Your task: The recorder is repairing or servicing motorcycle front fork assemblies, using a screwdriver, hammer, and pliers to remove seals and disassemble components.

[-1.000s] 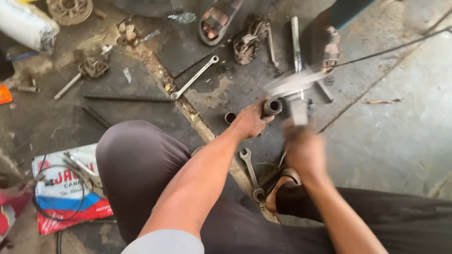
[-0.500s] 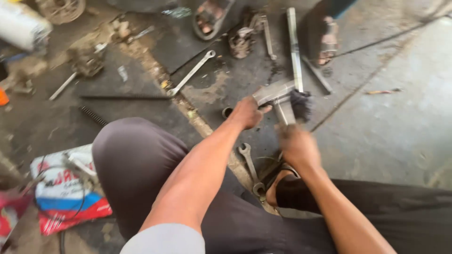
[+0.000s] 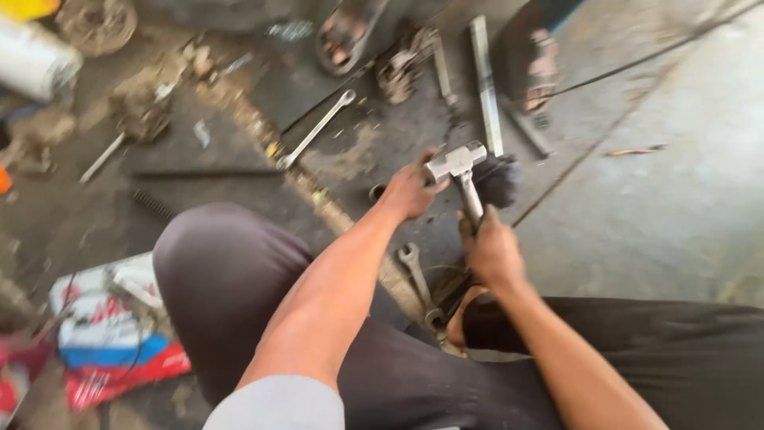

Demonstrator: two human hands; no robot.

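I am clamping my right hand (image 3: pixel 495 253) around the hammer (image 3: pixel 460 171); my left hand (image 3: pixel 410 189) beside its head is steadying a dark part (image 3: pixel 497 180), grip closed.

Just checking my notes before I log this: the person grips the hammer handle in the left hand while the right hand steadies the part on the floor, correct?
Not quite: the hands are swapped. In the head view the right hand grips the handle of the hammer, and the left hand steadies the part on the floor, which the hand mostly hides.
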